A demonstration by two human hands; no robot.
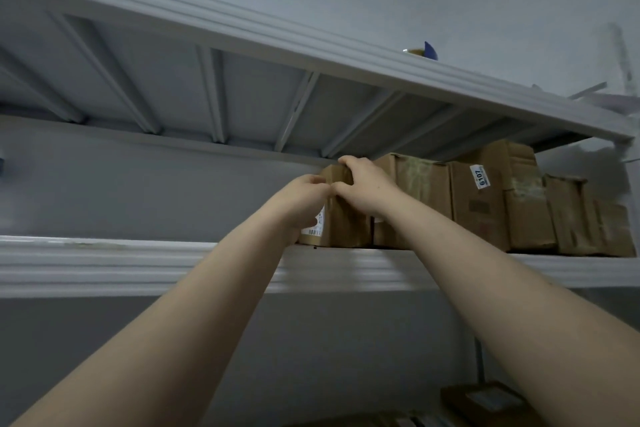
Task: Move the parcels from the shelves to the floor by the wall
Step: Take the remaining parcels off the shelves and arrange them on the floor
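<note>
Both arms were raised and stretched up and forward to the shelf (138,263). The left hand (304,198) was curled against the left side of the end parcel (343,222), with its fingers bent in near the upper edge. The right hand (363,187) was hooked over the parcel's top, fingertips wrapped behind the top corner and thumb brought down beside the left thumb at the front. The parcel was gripped between both hands, upright on the shelf, its base below the wrists. A white label (320,224) was seen on its left face, just under the left hand. To the right of the right hand a row (526,215) of brown parcels was packed side by side, one marked with a 6107 sticker (480,177). Above the hands the upper shelf (242,28) was seen from beneath. Far below the right forearm, more boxes (485,402) were glimpsed, blurred.
</note>
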